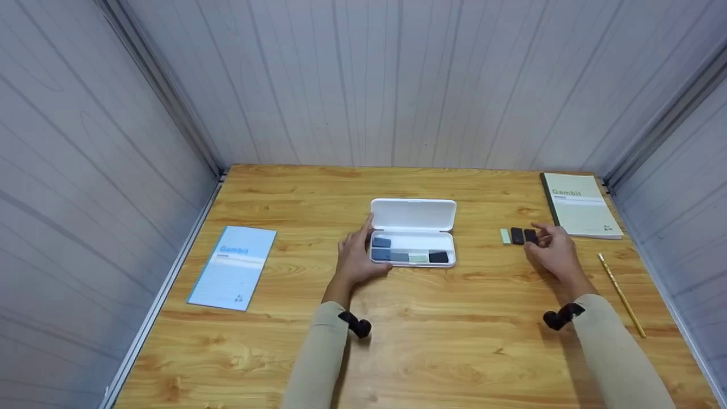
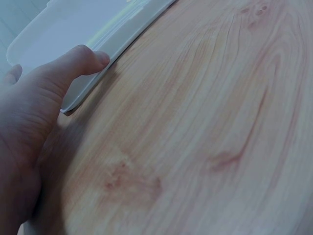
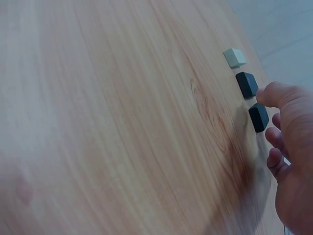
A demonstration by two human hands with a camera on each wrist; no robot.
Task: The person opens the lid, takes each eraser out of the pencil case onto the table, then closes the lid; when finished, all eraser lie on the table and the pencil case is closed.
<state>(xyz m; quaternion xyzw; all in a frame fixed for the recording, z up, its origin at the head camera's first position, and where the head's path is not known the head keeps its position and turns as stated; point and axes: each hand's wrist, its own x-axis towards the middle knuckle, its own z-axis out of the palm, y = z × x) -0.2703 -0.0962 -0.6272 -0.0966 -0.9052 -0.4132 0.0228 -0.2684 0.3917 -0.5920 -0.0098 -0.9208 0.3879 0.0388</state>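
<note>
My left hand [image 1: 356, 258] grips the left end of an open white pencil case [image 1: 413, 215], thumb along its front edge and fingers at its left side. In the left wrist view the thumb [image 2: 80, 61] lies over the case's rim. Inside the case sit several small blocks that look like erasers: blue-grey ones [image 1: 381, 254], a pale green one [image 1: 418, 258] and a black one [image 1: 438, 257]. My right hand [image 1: 555, 253] is at the right-hand black eraser [image 3: 259, 117], thumb and index finger spread on either side of it.
Left of that eraser stand another black eraser [image 1: 517, 236] and a pale green eraser [image 1: 505, 236] in a row. A cream notebook [image 1: 585, 207] lies at the back right, a pencil [image 1: 622, 295] at the right, and a blue notebook [image 1: 233, 270] at the left. Walls border the table.
</note>
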